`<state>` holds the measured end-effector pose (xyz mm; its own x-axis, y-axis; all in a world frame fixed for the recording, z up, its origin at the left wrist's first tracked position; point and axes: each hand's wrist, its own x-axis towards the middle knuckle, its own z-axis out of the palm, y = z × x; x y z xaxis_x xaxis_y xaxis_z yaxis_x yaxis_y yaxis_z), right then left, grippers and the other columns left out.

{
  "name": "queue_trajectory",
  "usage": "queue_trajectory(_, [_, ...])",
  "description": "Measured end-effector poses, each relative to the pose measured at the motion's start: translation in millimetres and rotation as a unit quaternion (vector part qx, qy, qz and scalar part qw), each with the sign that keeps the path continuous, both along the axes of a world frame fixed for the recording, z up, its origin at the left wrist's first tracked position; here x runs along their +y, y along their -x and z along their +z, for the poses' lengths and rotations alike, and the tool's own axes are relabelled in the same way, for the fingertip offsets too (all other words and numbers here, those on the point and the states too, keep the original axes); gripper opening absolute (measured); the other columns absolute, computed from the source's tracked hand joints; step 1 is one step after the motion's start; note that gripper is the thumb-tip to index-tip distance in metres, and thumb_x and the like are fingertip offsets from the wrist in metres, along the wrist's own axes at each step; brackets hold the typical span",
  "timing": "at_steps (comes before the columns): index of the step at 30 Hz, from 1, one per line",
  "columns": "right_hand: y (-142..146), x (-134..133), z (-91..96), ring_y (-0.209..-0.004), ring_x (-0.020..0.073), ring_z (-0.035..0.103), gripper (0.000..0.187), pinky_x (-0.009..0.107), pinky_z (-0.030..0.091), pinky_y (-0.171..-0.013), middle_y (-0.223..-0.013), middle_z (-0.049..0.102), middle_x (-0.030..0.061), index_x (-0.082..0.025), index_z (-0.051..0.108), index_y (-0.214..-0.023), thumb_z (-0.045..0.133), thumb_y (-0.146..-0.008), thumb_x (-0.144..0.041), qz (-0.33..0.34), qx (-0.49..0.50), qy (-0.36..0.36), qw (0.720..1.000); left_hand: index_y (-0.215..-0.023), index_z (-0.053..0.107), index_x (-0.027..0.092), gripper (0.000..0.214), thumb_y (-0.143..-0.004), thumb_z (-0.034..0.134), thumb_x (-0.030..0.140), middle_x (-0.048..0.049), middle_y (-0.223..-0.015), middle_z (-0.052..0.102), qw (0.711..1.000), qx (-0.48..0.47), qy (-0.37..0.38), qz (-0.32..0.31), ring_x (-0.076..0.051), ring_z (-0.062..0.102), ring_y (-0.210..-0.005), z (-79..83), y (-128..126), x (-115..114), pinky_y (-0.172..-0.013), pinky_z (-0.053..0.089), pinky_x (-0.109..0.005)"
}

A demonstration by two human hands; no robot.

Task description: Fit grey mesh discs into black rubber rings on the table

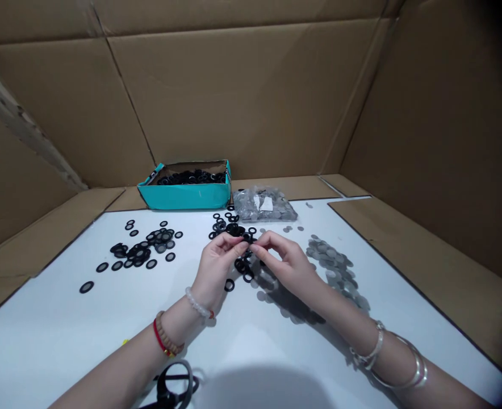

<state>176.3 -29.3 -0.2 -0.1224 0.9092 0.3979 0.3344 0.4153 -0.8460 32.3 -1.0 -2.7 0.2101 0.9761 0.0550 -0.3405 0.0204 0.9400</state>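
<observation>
My left hand [214, 267] and my right hand [291, 264] meet near the middle of the table, thumbs and forefingers pinched close together. A small black ring seems to be at the left fingertips, mostly covered by them. What the right fingertips pinch is too small to make out. Loose black rings [229, 285] lie under and behind the fingers. To the right, thin grey discs [330, 255] are spread in a loose pile, with more beneath my right hand. On the left lie black rings with grey centres [86, 287], some heaped together.
At the back of the white table [55, 335] stands a teal box [185, 196] full of black rings. Beside it lies a clear plastic bag [264, 205] of grey discs. Cardboard walls [242, 96] enclose the table. A black object with a round loop [162, 392] sits at the front edge.
</observation>
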Motion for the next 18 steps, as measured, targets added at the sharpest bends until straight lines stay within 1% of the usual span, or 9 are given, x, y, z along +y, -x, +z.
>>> queue_trajectory(3, [2,2,-3.6,-0.070,0.0139,0.052,0.010,0.025,0.042,-0.064,-0.075,0.054,-0.0002,-0.021,0.052,-0.079,0.054,-0.082,-0.030,0.007,0.034,0.014,0.999,-0.073,0.053,0.015,0.017,-0.068,0.068,0.021,0.0028,-0.071,0.056,0.998,-0.047,0.037,-0.006,-0.008,0.053,-0.068,-6.1,-2,-2,-0.067,0.041,-0.020])
queue_trajectory(5, [1,3,-3.4,-0.072,0.0143,0.053,0.009,0.025,0.043,-0.067,-0.077,0.055,0.0003,-0.021,0.053,-0.081,0.054,-0.083,-0.029,0.000,0.032,0.012,0.999,-0.072,0.051,0.016,0.017,-0.070,0.066,0.021,0.0028,-0.072,0.055,0.999,-0.040,0.029,-0.024,-0.008,0.053,-0.070,-6.0,0,-2,-0.070,0.042,-0.022])
queue_trajectory(7, [-3,4,-1.1,-0.073,0.0146,0.054,0.011,0.025,0.042,-0.068,-0.077,0.056,0.0005,-0.020,0.054,-0.079,0.050,-0.085,-0.029,0.002,0.008,0.009,1.000,-0.070,0.049,0.016,0.016,-0.071,0.065,0.020,0.0007,-0.079,0.056,0.998,0.010,-0.016,-0.054,-0.010,0.054,-0.078,-1.9,4,0,-0.074,0.042,-0.024])
queue_trajectory(9, [-7,4,2.1,-0.071,0.0145,0.054,0.013,0.025,0.042,-0.065,-0.075,0.056,0.0003,-0.020,0.055,-0.079,0.049,-0.086,-0.029,0.022,-0.026,0.013,0.999,-0.071,0.049,0.016,0.015,-0.072,0.064,0.018,-0.0018,-0.087,0.056,0.990,0.086,-0.084,-0.079,-0.013,0.054,-0.085,4.8,10,5,-0.077,0.042,-0.025])
queue_trajectory(12, [-12,5,5.1,-0.070,0.0147,0.055,0.011,0.025,0.042,-0.064,-0.074,0.058,0.0005,-0.020,0.057,-0.079,0.051,-0.085,-0.027,0.028,-0.074,0.006,0.997,-0.082,0.050,0.017,0.016,-0.072,0.063,0.016,-0.0014,-0.084,0.054,0.962,0.183,-0.180,-0.095,-0.012,0.054,-0.080,13.5,18,10,-0.075,0.044,-0.026])
queue_trajectory(14, [-13,5,5.1,-0.073,0.0153,0.056,0.008,0.026,0.043,-0.066,-0.078,0.059,0.0014,-0.020,0.058,-0.083,0.053,-0.084,-0.026,0.021,-0.089,-0.010,0.996,-0.087,0.049,0.018,0.019,-0.074,0.061,0.016,-0.0011,-0.083,0.054,0.948,0.219,-0.211,-0.097,-0.012,0.054,-0.077,16.0,20,12,-0.073,0.044,-0.026])
queue_trajectory(16, [-12,6,4.3,-0.077,0.0160,0.056,0.009,0.027,0.043,-0.069,-0.082,0.061,0.0024,-0.020,0.060,-0.089,0.054,-0.083,-0.025,0.021,-0.095,-0.027,0.995,-0.088,0.048,0.018,0.017,-0.075,0.059,0.016,-0.0016,-0.084,0.053,0.939,0.243,-0.225,-0.091,-0.013,0.055,-0.077,16.1,21,13,-0.073,0.045,-0.027])
queue_trajectory(18, [-11,6,3.6,-0.077,0.0163,0.056,0.009,0.028,0.043,-0.071,-0.082,0.062,0.0027,-0.021,0.061,-0.089,0.054,-0.083,-0.023,0.020,-0.098,-0.050,0.994,-0.088,0.047,0.018,0.015,-0.076,0.057,0.015,-0.0019,-0.084,0.053,0.931,0.263,-0.241,-0.076,-0.013,0.055,-0.079,15.2,20,12,-0.074,0.045,-0.027])
